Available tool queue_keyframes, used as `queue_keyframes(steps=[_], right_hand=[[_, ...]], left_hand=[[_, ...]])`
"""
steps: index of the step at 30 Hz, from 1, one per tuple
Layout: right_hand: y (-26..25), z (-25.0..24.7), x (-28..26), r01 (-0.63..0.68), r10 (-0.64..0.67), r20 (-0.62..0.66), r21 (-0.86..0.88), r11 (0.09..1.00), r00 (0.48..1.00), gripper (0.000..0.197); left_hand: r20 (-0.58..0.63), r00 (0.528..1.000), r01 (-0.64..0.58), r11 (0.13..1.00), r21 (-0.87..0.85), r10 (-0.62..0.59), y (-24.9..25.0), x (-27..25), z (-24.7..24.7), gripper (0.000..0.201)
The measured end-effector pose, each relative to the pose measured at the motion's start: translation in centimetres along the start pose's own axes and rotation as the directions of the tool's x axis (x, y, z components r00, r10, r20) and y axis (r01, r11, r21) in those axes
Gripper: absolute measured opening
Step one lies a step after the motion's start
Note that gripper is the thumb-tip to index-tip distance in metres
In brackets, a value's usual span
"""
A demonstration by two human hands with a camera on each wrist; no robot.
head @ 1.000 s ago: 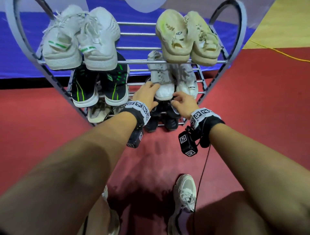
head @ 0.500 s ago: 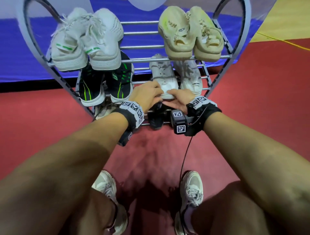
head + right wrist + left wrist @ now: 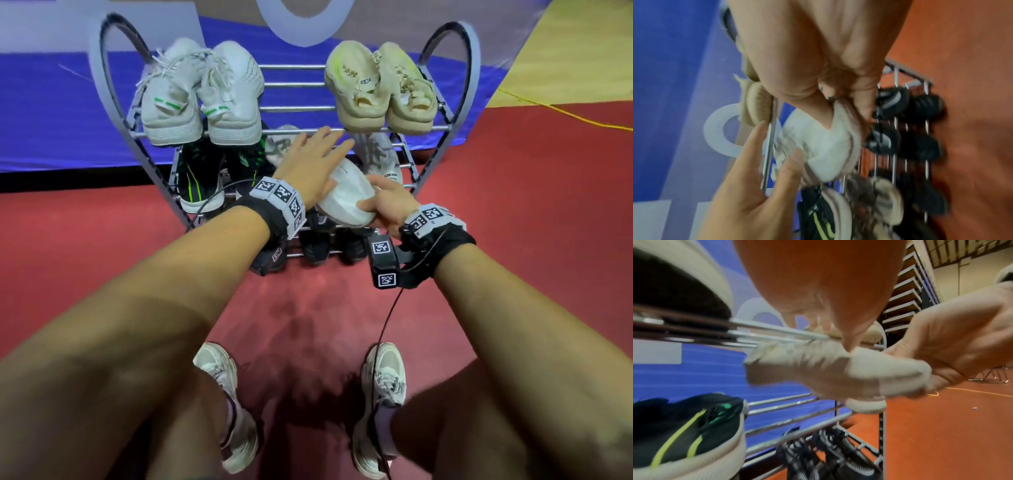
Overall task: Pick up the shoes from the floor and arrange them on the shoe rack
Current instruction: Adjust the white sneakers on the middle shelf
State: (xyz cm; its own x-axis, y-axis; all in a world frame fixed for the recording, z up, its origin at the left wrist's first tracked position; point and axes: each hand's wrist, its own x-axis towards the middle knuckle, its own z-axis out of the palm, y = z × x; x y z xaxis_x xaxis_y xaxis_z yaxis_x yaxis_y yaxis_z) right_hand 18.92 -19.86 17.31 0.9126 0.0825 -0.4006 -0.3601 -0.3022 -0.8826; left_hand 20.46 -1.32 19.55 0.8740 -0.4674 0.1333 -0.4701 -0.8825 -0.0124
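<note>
The metal shoe rack [image 3: 445, 144] holds a white pair with green stripes [image 3: 202, 99] and a beige pair [image 3: 380, 89] on top, a black-and-green pair [image 3: 202, 174] on the middle left, and black shoes [image 3: 318, 246] at the bottom. On the middle right, my right hand [image 3: 387, 202] grips the heel of a white shoe [image 3: 346, 198] and holds it tilted off the shelf. My left hand [image 3: 308, 164] lies over that shoe with straight, spread fingers, its thumb touching it [image 3: 849, 344]. Its mate [image 3: 380, 157] lies on the shelf beside it.
I squat on red floor [image 3: 102, 257] in front of the rack, my own white sneakers [image 3: 222, 394] below. A blue panel [image 3: 51, 113] stands behind the rack. A yellow cable [image 3: 565, 113] runs across the floor at the right. Wrist camera leads hang under my arms.
Both hands were resting at the heels of the white pair on the middle shelf. Now my right hand has lifted one shoe's heel and my left hand has moved up over it.
</note>
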Motion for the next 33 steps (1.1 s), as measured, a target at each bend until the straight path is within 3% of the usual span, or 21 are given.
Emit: queue_keyframes(steps=[2,6,8,10,12,16,19,21,24,25,27,29,33], right_hand=[[0.0,-1.3,-1.1,0.063,-0.06,0.042,-0.082,0.995,0.997,0.047],[-0.5,-3.0,-2.9,0.24,-0.223,0.099,-0.225,0.945,0.97,0.053],[-0.9,-3.7,-3.6,0.322,-0.298,0.124,-0.449,0.834,0.946,0.052],[-1.3,-3.7,-4.1,0.325,-0.365,0.098,-0.7,0.636,0.926,0.053],[-1.7,-3.2,-4.5,0.295,-0.454,0.043,-0.815,0.499,0.89,0.055],[-1.7,-1.7,-3.1,0.377,-0.631,0.032,-0.825,0.421,0.775,0.059],[-0.9,-1.2,-1.6,0.387,-0.66,-0.037,-0.785,0.484,0.75,0.063],[-0.6,-0.9,-1.2,0.368,-0.575,-0.068,-0.706,0.605,0.816,0.068],[-0.6,-0.7,-1.6,0.285,-0.281,0.077,-0.455,0.844,0.957,0.073],[-0.6,-0.5,-2.0,0.193,-0.145,0.161,-0.348,0.917,0.976,0.075],[-0.4,-0.2,-2.3,0.02,0.026,0.26,-0.172,0.985,0.965,0.078],[-0.2,0.0,-1.7,-0.038,0.056,0.223,-0.086,0.996,0.973,0.068],[-0.1,0.1,0.0,-0.041,0.048,0.061,-0.106,0.994,0.997,0.047]], left_hand=[[0.067,0.997,0.024,1.0,-0.02,-0.023,0.4,-0.1,-1.1,0.068],[0.125,0.991,0.062,0.989,-0.135,-0.045,0.2,-0.8,-2.7,0.028],[0.154,0.985,0.103,0.982,-0.16,-0.078,0.1,-1.2,-2.8,0.024],[0.189,0.978,0.124,0.979,-0.164,-0.092,0.0,-1.6,-2.2,0.023],[0.216,0.972,0.139,0.962,-0.236,-0.087,0.2,-2.1,-1.4,0.024],[0.211,0.963,0.233,0.911,-0.339,-0.167,0.9,-2.3,-0.5,0.02],[0.272,0.917,0.379,0.85,-0.366,-0.292,0.9,-2.3,0.3,0.034],[0.361,0.855,0.513,0.718,-0.472,-0.374,0.6,-2.4,0.9,0.031],[0.48,0.743,0.655,0.357,-0.666,-0.467,0.2,-2.2,1.3,0.027],[0.517,0.706,0.671,0.225,-0.706,-0.483,0.1,-2.0,1.3,0.027],[0.57,0.654,0.665,0.02,-0.746,-0.499,0.1,-1.5,1.3,0.027],[0.58,0.64,0.645,-0.059,-0.762,-0.505,0.2,-0.9,1.4,0.027],[0.563,0.681,0.597,-0.091,-0.797,-0.468,0.2,0.0,1.7,0.015]])
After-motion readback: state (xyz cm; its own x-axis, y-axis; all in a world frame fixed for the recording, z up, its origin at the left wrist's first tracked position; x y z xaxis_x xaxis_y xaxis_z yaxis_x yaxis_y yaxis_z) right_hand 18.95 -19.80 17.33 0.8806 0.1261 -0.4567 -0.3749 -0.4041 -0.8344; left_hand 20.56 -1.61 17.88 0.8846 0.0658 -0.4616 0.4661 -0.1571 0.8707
